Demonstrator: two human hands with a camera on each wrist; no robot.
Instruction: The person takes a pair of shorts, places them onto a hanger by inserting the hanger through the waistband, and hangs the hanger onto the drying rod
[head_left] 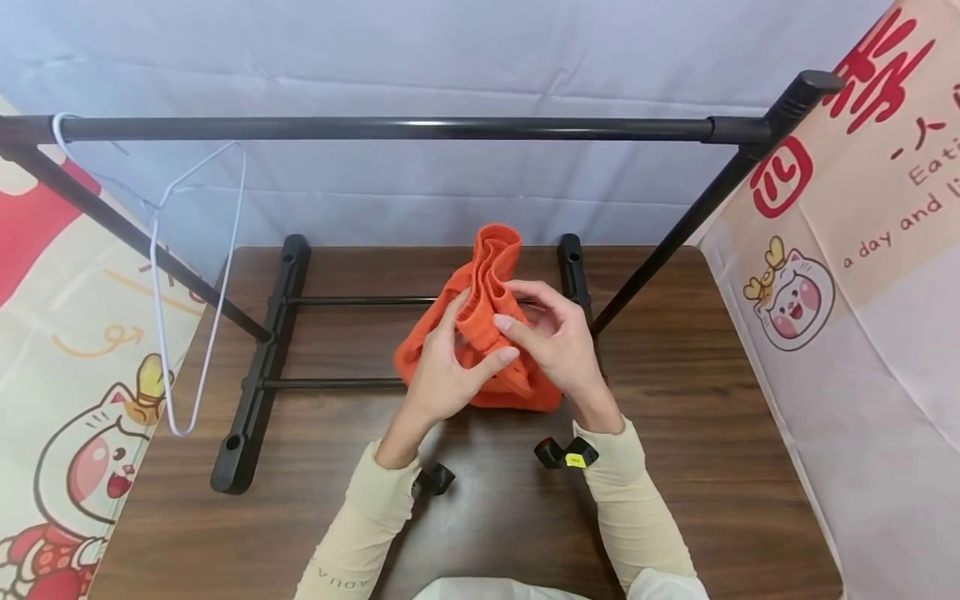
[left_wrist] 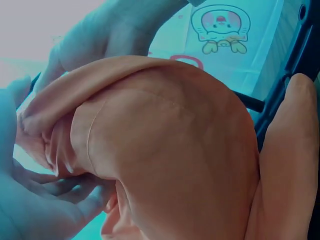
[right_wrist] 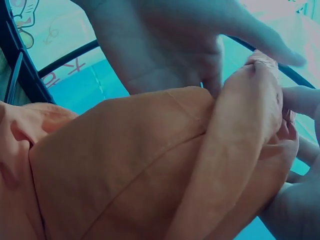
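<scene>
An orange garment [head_left: 480, 283] with a ribbed, folded band is bunched up between both hands, its looser cloth spreading down toward the table. The left hand [head_left: 444, 371] holds it from the left; its fingers go behind the cloth and its thumb stretches across the front. On the other side the right hand [head_left: 551, 333] holds the band, thumb at the front and index finger along its far side. In the left wrist view, smooth cloth [left_wrist: 175, 135] bulges close to the camera, partly hiding the fingers. A stitched seam crosses the cloth [right_wrist: 125, 150] in the right wrist view.
A black rack stands on the brown wooden table [head_left: 712, 467], its top bar [head_left: 390, 128] spanning beyond the hands. One white hanger [head_left: 159, 292] hangs at the bar's left end. The rack's left foot [head_left: 258, 367] and thin lower rods lie beside and behind the garment.
</scene>
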